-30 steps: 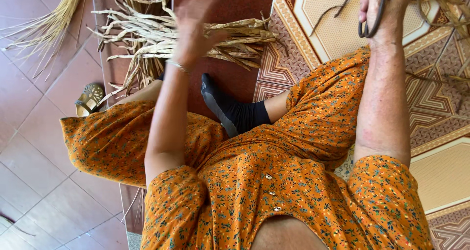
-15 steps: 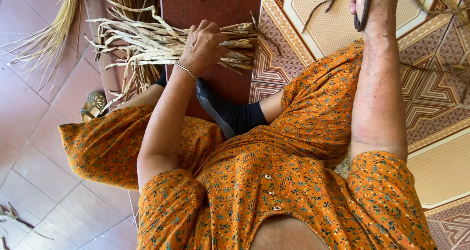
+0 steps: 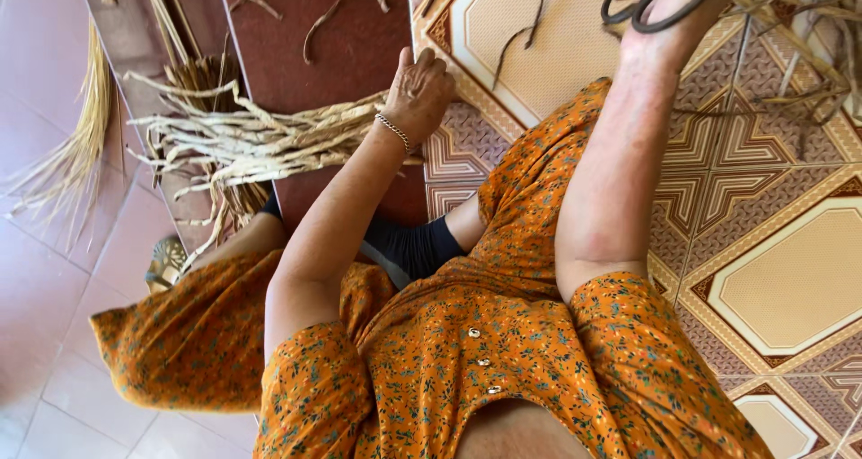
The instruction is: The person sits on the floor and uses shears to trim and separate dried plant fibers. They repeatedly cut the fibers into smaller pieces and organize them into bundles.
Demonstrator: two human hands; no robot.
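Note:
My left hand (image 3: 418, 89) reaches forward and rests on the near end of a bundle of pale dried straw strips (image 3: 256, 140) lying across a dark red step (image 3: 346, 46); its fingers curl over the strips. A thin bracelet sits on that wrist. My right hand (image 3: 675, 12) is raised at the top edge of the view and grips dark metal scissors (image 3: 660, 1) by their loop handles; the blades are out of frame. I sit on the floor in an orange flowered dress (image 3: 467, 333).
Patterned brown and cream floor tiles (image 3: 772, 270) spread to the right, with loose dried strips (image 3: 813, 55) near the top right. Plain pinkish tiles (image 3: 54, 279) lie left, with a fan of pale straw (image 3: 67, 154). A sandal (image 3: 166, 261) sits beside my knee.
My left hand came down from the air onto the end of the straw bundle. The view shifted, so the right hand with the scissors sits higher in frame.

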